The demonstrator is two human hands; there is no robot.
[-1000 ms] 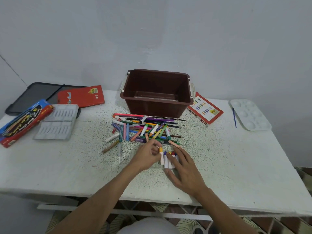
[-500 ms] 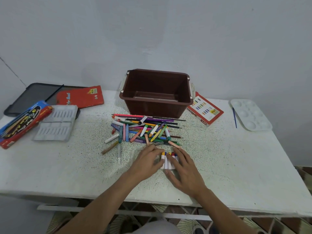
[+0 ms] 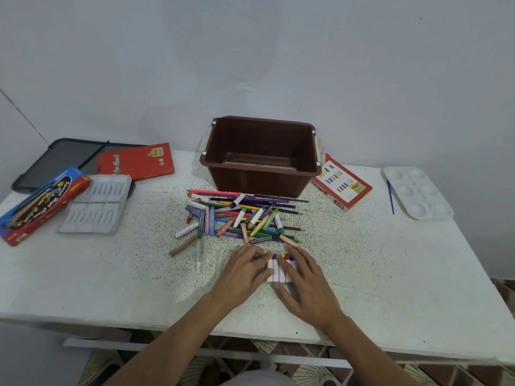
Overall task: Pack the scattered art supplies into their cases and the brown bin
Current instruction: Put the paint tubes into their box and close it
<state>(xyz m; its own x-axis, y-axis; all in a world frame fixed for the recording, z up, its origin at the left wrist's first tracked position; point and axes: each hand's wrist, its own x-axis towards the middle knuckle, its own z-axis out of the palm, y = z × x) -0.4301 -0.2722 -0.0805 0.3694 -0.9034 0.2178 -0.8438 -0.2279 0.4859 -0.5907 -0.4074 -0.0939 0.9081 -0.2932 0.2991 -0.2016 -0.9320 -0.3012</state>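
- We press a short row of white-wrapped crayons point(image 3: 278, 270) together on the surface point(image 3: 390, 274): left hand point(image 3: 245, 270) against its left side, right hand point(image 3: 306, 282) against its right, fingers loosely extended, neither clenched.
- We see the loose pile point(image 3: 242, 215) just beyond, before the brown bin point(image 3: 262, 176).
- We see a grey tray point(image 3: 97, 207) lying far left.

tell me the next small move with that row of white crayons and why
Probably squeeze the row of white-wrapped crayons together and lift it toward the grey slotted tray. The left hand and right hand flank the aligned row, and the tray's slots look empty.
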